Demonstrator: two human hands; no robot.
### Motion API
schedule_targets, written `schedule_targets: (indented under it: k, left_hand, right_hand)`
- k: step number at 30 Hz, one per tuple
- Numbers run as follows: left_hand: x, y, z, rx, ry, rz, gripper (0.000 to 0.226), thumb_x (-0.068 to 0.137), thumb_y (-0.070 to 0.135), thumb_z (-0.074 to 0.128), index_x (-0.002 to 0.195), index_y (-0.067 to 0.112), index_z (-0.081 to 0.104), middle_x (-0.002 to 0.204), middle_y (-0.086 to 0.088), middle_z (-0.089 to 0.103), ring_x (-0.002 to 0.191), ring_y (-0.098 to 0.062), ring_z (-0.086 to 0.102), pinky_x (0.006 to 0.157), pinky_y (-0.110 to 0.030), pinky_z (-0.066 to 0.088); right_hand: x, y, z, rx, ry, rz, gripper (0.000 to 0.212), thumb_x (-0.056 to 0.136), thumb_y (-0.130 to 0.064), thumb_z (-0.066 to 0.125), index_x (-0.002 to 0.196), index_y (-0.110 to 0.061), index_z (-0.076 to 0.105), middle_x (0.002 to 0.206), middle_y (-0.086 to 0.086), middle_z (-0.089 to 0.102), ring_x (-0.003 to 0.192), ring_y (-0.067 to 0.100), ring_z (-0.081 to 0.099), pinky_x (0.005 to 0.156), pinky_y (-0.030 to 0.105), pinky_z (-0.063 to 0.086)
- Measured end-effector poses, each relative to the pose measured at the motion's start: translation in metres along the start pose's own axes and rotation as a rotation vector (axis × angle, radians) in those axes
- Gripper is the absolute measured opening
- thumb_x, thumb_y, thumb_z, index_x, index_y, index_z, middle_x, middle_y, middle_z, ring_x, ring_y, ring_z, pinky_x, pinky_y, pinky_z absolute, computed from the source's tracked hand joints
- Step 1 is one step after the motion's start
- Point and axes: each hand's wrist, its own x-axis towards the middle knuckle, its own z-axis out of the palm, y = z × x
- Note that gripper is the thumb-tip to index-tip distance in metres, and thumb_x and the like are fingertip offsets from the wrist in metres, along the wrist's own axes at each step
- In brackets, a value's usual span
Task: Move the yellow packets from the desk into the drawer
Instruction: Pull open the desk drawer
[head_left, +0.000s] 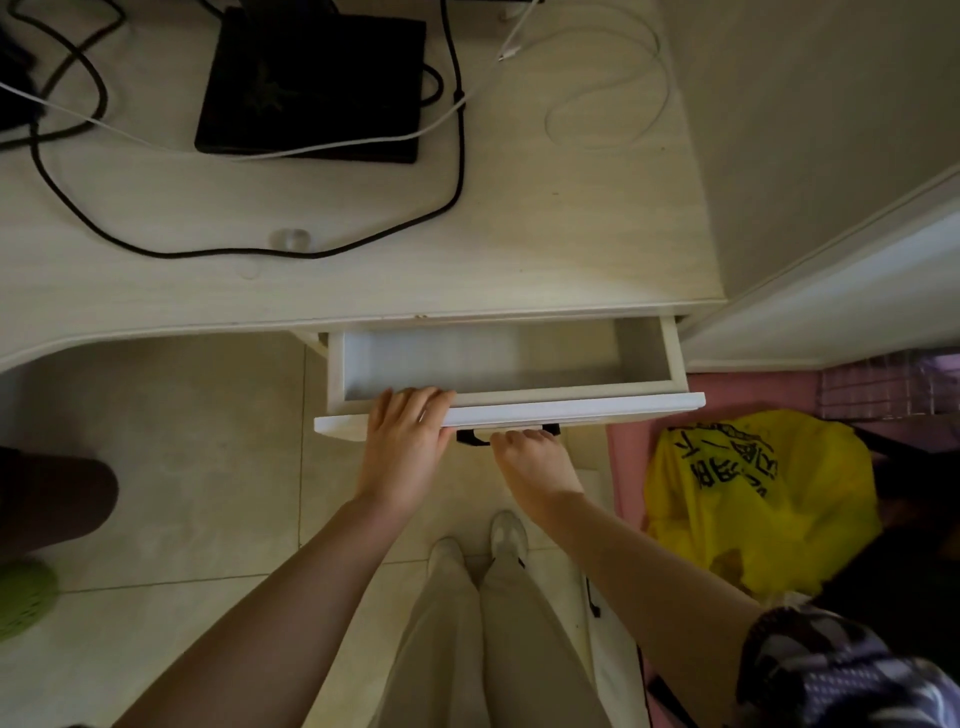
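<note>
The white drawer (670, 358) under the pale wooden desk (519, 234) stands pulled out, and the part of its inside that shows holds nothing. My left hand (405, 447) lies over the drawer's front panel near its left end, fingers curled over the top edge. My right hand (530, 462) is below the front panel, fingers on the dark handle (470, 436). No yellow packets show on the visible part of the desk.
A black flat device (311, 83) lies on the desk among black and white cables (457, 156). A yellow plastic bag (753, 499) sits on the floor at the right, by a pink surface. A wall and door frame stand right of the desk. My legs and shoes are below.
</note>
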Motion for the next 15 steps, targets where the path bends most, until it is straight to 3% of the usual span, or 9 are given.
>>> schedule_targets:
  k: [9, 15]
  left_hand:
    - [-0.057, 0.013, -0.001, -0.102, 0.019, 0.003, 0.041, 0.072, 0.02, 0.08, 0.111, 0.014, 0.066, 0.105, -0.001, 0.066, 0.095, -0.026, 0.06, 0.088, -0.043, 0.047]
    - [-0.095, 0.027, -0.005, -0.125, -0.013, -0.03, 0.041, 0.073, 0.017, 0.08, 0.112, 0.015, 0.066, 0.107, 0.0, 0.065, 0.097, -0.024, 0.059, 0.089, -0.042, 0.046]
  right_hand:
    - [-0.046, -0.018, 0.017, 0.038, 0.003, 0.055, 0.035, 0.02, -0.007, 0.085, 0.045, -0.015, 0.06, 0.034, -0.001, 0.051, 0.028, 0.017, 0.051, 0.037, 0.02, 0.044]
    - [-0.081, -0.027, 0.031, 0.011, -0.007, 0.023, 0.038, 0.02, -0.006, 0.086, 0.044, -0.015, 0.059, 0.033, 0.0, 0.05, 0.027, 0.015, 0.049, 0.035, 0.022, 0.044]
